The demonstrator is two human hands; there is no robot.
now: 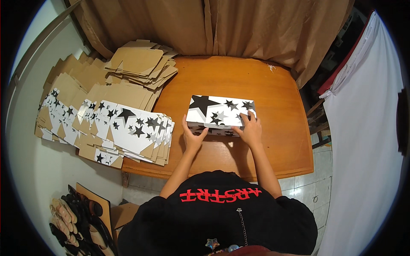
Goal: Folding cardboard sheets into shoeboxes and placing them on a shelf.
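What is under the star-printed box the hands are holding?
The star-printed box sits directly on the wooden table, left hand and right hand on its near side. Its underside and inside are covered, so unseen.

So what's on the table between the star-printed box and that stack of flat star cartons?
Nothing: in the head view, bare wooden table separates the box from the stack.

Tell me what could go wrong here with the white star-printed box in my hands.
The white cardboard box with black stars is pinched between the left hand and right hand; pressing hard might dent its thin walls. The fanned stack of flat star-printed blanks overhangs the wooden table edge and could slide off.
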